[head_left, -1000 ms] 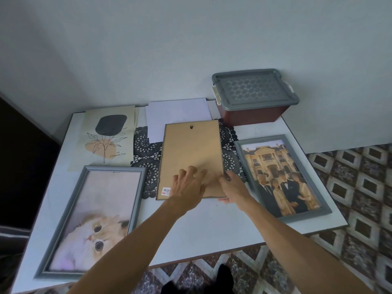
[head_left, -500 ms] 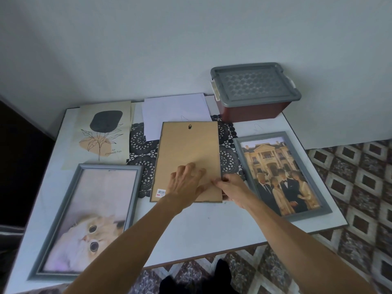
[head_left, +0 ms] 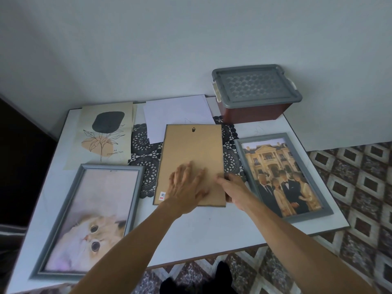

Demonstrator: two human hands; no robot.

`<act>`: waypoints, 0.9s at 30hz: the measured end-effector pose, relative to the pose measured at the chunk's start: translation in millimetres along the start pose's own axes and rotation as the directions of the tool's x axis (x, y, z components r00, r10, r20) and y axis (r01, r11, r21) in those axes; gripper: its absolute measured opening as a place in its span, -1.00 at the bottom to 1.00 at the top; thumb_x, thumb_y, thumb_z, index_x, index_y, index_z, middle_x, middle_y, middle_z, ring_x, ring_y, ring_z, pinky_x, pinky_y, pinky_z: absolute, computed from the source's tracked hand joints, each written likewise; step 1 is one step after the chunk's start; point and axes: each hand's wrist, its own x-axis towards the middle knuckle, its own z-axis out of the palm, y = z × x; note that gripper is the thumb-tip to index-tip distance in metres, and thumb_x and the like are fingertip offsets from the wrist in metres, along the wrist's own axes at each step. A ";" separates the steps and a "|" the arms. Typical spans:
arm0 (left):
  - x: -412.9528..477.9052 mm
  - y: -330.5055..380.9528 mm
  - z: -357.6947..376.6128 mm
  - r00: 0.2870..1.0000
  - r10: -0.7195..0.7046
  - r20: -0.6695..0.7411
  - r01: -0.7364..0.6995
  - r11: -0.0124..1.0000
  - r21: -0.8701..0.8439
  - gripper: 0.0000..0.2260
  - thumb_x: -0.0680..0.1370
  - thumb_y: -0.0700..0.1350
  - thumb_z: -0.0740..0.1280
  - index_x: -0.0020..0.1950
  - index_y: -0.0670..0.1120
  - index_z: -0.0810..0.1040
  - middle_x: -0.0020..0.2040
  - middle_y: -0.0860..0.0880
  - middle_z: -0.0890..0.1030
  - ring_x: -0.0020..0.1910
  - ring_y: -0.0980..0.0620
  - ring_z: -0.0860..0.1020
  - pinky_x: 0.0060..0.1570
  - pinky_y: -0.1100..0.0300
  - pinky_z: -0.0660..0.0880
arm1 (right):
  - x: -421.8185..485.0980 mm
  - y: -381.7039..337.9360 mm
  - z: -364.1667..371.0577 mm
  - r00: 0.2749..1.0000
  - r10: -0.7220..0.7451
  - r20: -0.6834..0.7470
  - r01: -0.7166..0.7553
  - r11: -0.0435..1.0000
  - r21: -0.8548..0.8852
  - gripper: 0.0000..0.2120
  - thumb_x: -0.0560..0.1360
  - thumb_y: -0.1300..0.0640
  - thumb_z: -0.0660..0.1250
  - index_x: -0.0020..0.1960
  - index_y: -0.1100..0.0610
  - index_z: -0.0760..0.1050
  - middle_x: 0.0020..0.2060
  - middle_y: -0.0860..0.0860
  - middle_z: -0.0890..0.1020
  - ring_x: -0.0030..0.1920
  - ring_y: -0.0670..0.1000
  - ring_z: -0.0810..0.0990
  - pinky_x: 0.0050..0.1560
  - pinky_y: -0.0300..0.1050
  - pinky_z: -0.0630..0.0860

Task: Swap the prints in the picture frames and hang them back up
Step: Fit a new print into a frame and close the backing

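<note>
A picture frame lies face down in the middle of the white table [head_left: 201, 232], its brown backing board [head_left: 192, 153] up with a small hanger at the far end. My left hand [head_left: 185, 186] presses flat on the board's near half, fingers spread. My right hand [head_left: 233, 188] grips the board's near right edge, thumb on top. A grey frame with a cat print [head_left: 89, 219] lies at the left. A grey frame with a group photo [head_left: 280, 177] lies at the right. A loose plant print [head_left: 105, 134] lies at the far left.
White paper sheets [head_left: 176, 112] and a black lace doily [head_left: 144, 145] lie under the far end of the board. A brown box with a grey lid [head_left: 255, 92] stands at the far right against the wall. Patterned floor tiles [head_left: 358, 181] show right of the table.
The view has shifted slightly. My right hand slid from the board's right edge a little onto its near right corner area; my left hand stays pressed on the board.
</note>
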 end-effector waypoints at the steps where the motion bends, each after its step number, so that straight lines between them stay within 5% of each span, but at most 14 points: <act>1: 0.6 -0.2 -1.1 1.000 -0.005 0.002 0.005 1.000 0.002 -0.40 0.62 0.29 0.01 0.59 0.22 -0.15 0.61 -0.07 -0.20 0.57 -0.21 -0.16 0.51 -0.20 -0.08 | 1.4 1.4 1.1 1.000 0.008 -0.008 -0.007 1.000 0.015 -0.83 0.58 0.09 0.35 0.16 0.09 0.53 0.07 0.09 0.67 0.06 0.13 0.66 0.00 0.11 0.63; 5: 3.7 4.9 -13.4 1.000 -0.003 0.025 0.003 1.000 -0.004 -0.48 0.64 0.20 0.06 0.59 0.20 0.02 0.61 -0.08 -0.06 0.55 -0.21 -0.03 0.47 -0.21 0.07 | -2.7 1.4 -0.9 1.000 0.026 0.006 -0.026 0.997 0.075 -0.83 0.60 0.13 0.34 0.18 0.10 0.51 0.06 0.09 0.67 0.02 0.11 0.65 -0.11 0.01 0.60; 10: 1.0 15.8 -37.8 0.995 -0.100 0.010 0.099 0.973 -0.207 -0.50 0.62 0.25 0.08 0.48 0.03 0.29 0.54 -0.13 0.17 0.48 -0.24 0.16 0.38 -0.22 0.22 | -12.0 -5.1 -3.6 0.999 -0.012 0.038 0.007 0.992 0.129 -0.87 0.61 0.12 0.32 0.15 0.06 0.54 0.00 0.04 0.69 -0.08 0.01 0.66 -0.20 -0.10 0.57; 15: -4.6 28.3 -54.4 0.955 -0.270 -0.119 0.200 0.888 -0.414 -0.49 0.61 0.28 0.08 0.30 -0.11 0.37 0.39 -0.18 0.31 0.35 -0.23 0.28 0.29 -0.16 0.29 | -25.3 -24.4 7.0 0.941 -0.339 -0.003 0.339 0.941 -0.009 -0.85 0.62 -0.03 0.29 0.08 -0.01 0.59 -0.03 0.00 0.68 0.00 0.00 0.60 0.02 -0.11 0.46; 17: -6.4 32.3 -65.5 0.924 -0.354 -0.146 0.225 0.810 -0.542 -0.47 0.59 0.30 0.08 0.34 -0.08 0.34 0.38 -0.17 0.29 0.34 -0.23 0.28 0.31 -0.15 0.29 | -31.5 -35.8 12.6 0.887 -0.461 -0.030 0.458 0.885 -0.081 -0.79 0.60 -0.09 0.29 0.04 0.03 0.58 -0.07 0.13 0.64 -0.13 -0.01 0.53 -0.07 -0.07 0.41; 19: -8.0 34.3 -79.4 0.892 -0.420 -0.169 0.225 0.735 -0.640 -0.46 0.59 0.31 0.09 0.39 -0.05 0.32 0.37 -0.17 0.30 0.33 -0.22 0.28 0.30 -0.13 0.28 | -43.2 -53.6 20.1 0.841 -0.535 -0.075 0.525 0.843 -0.118 -0.84 0.61 -0.07 0.28 -0.01 -0.03 0.58 -0.23 -0.03 0.61 -0.24 -0.12 0.46 -0.17 -0.14 0.38; 23: -10.3 32.3 -100.5 0.851 -0.485 -0.204 0.149 0.594 -0.790 -0.35 0.54 0.37 0.11 0.42 -0.08 0.30 0.35 -0.20 0.34 0.31 -0.18 0.32 0.31 -0.11 0.31 | -68.6 -81.9 36.4 0.758 -0.649 -0.065 0.609 0.740 -0.286 -0.71 0.59 -0.19 0.23 0.18 -0.07 0.56 -0.15 -0.13 0.65 -0.17 -0.14 0.57 -0.17 -0.17 0.49; 27: -13.6 26.4 -123.2 0.826 -0.554 -0.103 0.074 0.288 -0.955 -0.16 0.35 0.53 0.19 0.41 -0.04 0.31 0.31 -0.15 0.42 0.25 -0.09 0.45 0.26 -0.09 0.45 | -90.3 -98.7 47.9 0.734 -0.679 -0.035 0.631 0.700 -0.334 -0.71 0.57 -0.23 0.25 0.12 -0.09 0.58 -0.21 -0.16 0.65 -0.26 -0.19 0.57 -0.28 -0.26 0.43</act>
